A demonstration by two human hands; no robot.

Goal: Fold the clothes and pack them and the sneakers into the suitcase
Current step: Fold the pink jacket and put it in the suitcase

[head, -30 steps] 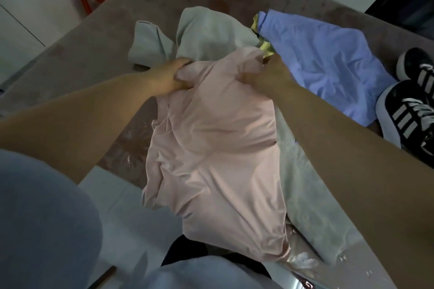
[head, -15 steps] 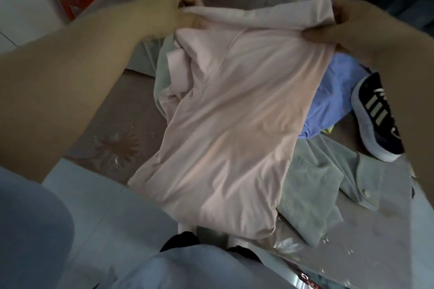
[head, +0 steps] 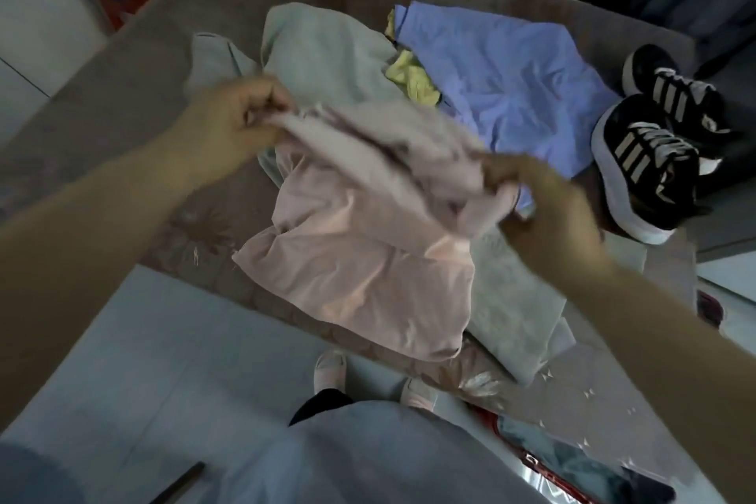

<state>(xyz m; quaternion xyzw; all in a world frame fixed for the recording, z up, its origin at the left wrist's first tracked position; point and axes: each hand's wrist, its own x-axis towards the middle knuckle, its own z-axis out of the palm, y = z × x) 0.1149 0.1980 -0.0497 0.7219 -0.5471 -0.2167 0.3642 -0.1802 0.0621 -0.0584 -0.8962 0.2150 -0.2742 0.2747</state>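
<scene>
**Pink top: getting it flat before the fold**

Left hand [head: 237, 119]: fingers curled, pinching one end of the pink top's [head: 360, 258] upper edge. The top is bunched between the hands, and its lower part lies on the brown surface [head: 122, 102] over a grey-green garment [head: 327, 49].

Right hand [head: 544, 209]: fingers curled into the other end, blurred.

Judgement: draw the hands apart and level, then lay the top smooth before creasing.

Further right: blue shirt [head: 503, 78] unfolded, sneakers [head: 654, 151] unpacked. I cannot make out the suitcase.
</scene>
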